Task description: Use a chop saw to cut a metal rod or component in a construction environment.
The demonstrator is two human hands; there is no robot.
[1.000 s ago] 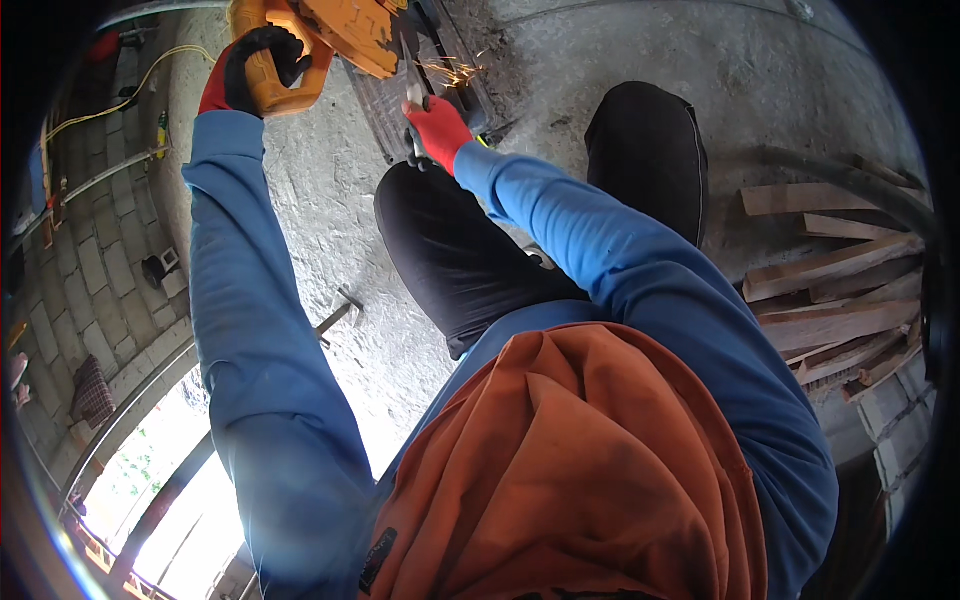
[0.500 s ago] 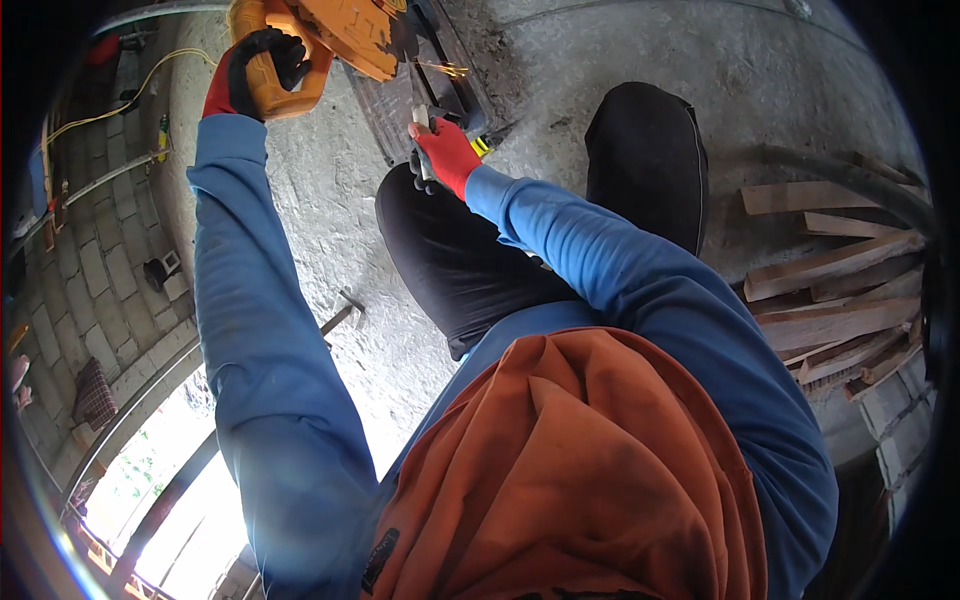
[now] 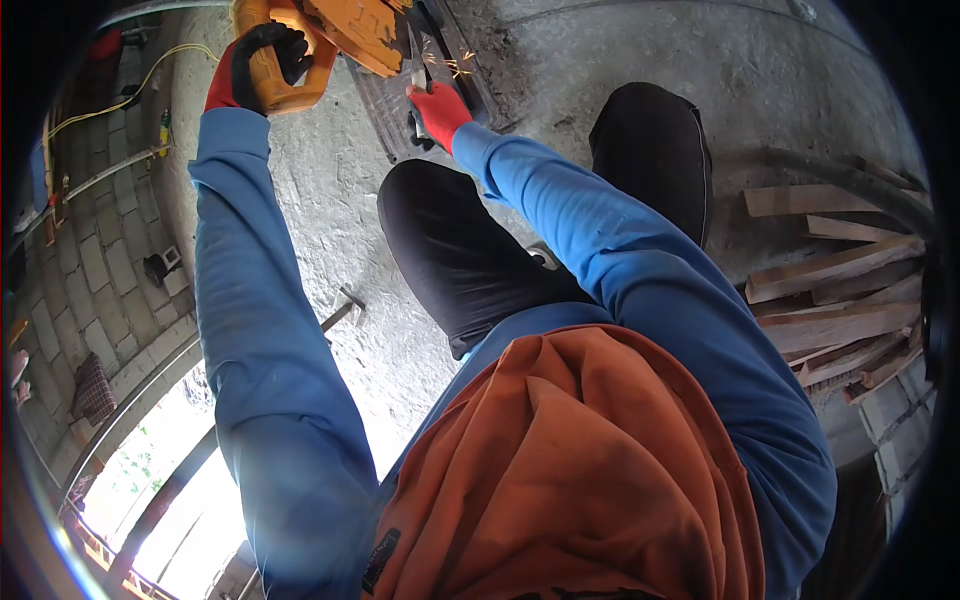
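The work looked under way rather than finished: sparks (image 3: 455, 65) flew beside the orange power tool (image 3: 355, 38), next to the narrow pale piece (image 3: 418, 76). How much had been ground or cut, and how much was left, could not be told. The piece was above the dark base (image 3: 374, 108), between its left and right edges, pointing away from the right hand (image 3: 436, 110), whose fingers were closed around its near end. The left hand (image 3: 262, 62), well apart to the left, was curled tightly around the tool's looped handle (image 3: 292, 98).
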